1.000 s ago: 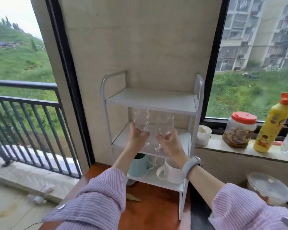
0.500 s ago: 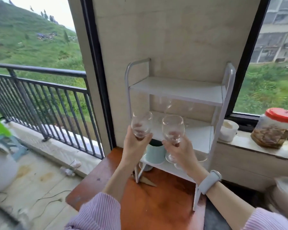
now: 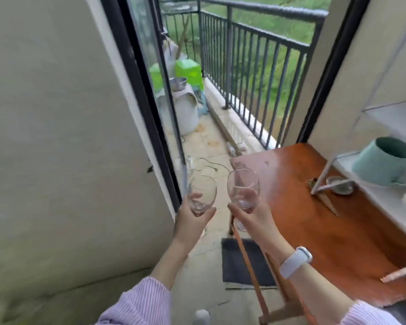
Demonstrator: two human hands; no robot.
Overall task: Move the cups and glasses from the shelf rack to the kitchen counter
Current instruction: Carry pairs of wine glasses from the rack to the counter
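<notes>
Two clear stemmed wine glasses, rounded bowls, upright and apart, carried in the air off the left edge of the wooden table (image 3: 338, 231). Left hand (image 3: 192, 221) closed around the left glass (image 3: 202, 193); right hand (image 3: 256, 219), white band at the wrist, closed around the right glass (image 3: 243, 187). White shelf rack (image 3: 373, 179) at the table's far right holds a pale green cup (image 3: 384, 164). Beyond: balcony doorway, dark metal railing (image 3: 256, 55).

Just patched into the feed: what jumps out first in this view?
Two clear stemmed wine glasses held up at centre: one in the left hand, one in the right hand. Right of them, the reddish-brown wooden table carries the white shelf rack with a pale green cup.
</notes>
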